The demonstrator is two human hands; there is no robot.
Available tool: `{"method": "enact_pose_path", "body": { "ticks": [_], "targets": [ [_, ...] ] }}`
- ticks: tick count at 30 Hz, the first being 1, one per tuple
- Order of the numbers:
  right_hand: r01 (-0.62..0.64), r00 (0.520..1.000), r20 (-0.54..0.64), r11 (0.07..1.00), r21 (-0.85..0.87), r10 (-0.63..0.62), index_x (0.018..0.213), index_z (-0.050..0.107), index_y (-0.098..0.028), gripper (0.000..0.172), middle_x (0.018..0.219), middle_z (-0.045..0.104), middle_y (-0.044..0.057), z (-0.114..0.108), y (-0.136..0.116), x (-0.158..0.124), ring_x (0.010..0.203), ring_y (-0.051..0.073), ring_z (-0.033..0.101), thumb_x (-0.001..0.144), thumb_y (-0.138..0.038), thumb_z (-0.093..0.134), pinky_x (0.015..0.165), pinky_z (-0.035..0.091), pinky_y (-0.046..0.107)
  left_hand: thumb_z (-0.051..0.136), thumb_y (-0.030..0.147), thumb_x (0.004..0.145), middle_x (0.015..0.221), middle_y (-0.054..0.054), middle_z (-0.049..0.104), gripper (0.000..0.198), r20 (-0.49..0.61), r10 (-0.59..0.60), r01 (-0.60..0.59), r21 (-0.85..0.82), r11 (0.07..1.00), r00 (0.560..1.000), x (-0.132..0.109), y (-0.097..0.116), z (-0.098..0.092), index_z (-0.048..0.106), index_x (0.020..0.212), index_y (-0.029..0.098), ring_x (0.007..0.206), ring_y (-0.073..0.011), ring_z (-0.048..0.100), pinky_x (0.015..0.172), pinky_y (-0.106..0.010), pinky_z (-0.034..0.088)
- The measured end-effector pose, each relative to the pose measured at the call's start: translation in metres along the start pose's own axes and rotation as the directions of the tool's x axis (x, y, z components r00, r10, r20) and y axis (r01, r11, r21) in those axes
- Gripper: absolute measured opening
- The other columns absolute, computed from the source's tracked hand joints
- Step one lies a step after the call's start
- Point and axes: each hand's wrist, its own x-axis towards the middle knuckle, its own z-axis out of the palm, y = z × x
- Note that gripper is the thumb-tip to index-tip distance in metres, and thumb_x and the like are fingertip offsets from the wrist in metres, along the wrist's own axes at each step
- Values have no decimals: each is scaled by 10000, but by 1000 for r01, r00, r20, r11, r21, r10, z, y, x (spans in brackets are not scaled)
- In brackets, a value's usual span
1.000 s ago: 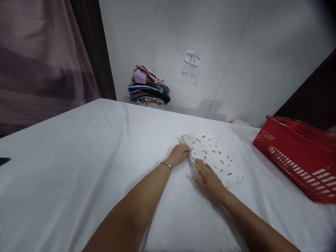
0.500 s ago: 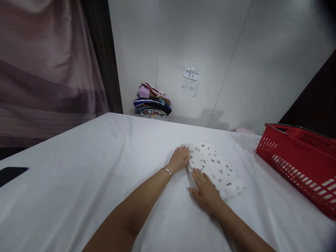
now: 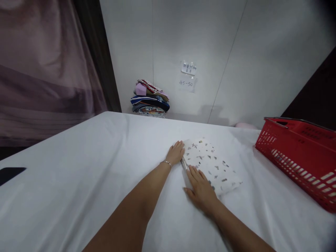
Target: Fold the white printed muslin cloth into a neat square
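A folded white cloth (image 3: pixel 210 164) with a small grey and dark print lies on the white-covered table (image 3: pixel 105 161), right of the middle. My left hand (image 3: pixel 176 153), a bracelet at its wrist, rests at the cloth's far left corner with the fingertips against its edge. Nearer to me, my right hand (image 3: pixel 201 189) lies flat, fingers stretched out over the near left edge of the cloth and the thumb apart on the table cover. Both hands look open. The layers of the fold show between them along the left edge.
At the right stands a red plastic basket (image 3: pixel 296 154). A stack of folded fabrics (image 3: pixel 150 99) sits by the wall under paper signs (image 3: pixel 187 75). A flat black object (image 3: pixel 10 174) lies at the left edge. A pinkish curtain (image 3: pixel 47 70) hangs at the left.
The whole view has shifted slightly. My left hand has slid a little off the cloth's top onto its edge; my right hand stays about where it was on the cloth.
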Motion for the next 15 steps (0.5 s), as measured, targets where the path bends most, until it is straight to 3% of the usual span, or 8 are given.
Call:
{"method": "enact_pose_path", "body": {
  "ticks": [6,11,15],
  "targets": [
    [-1,1000,-8,1000,10,1,1413,231,-125,640,1482,153,104,0,0,0,1361,249,113,852,-374,413,1095,152,440,283,350,897,1455,-52,272,430,62,-49,49,-9,999,997,9,3,-10,398,1291,220,1341,-219,199,1065,-410,204],
    [-9,1000,-23,1000,2,9,1402,260,-134,646,1479,166,112,4,2,0,1358,255,127,827,-363,446,1088,149,446,287,428,891,1442,-91,292,456,67,-72,73,-2,997,995,8,17,-25,438,1259,205,1348,-270,157,1044,-486,199],
    [-6,1000,-26,1000,-9,5,1403,258,-145,653,1479,173,116,1,1,1,1356,253,140,820,-359,457,1085,149,440,274,425,902,1458,-65,259,461,36,76,-76,-10,997,996,-17,33,-21,401,1294,218,1356,-236,135,1068,-478,139]
  ]
}}
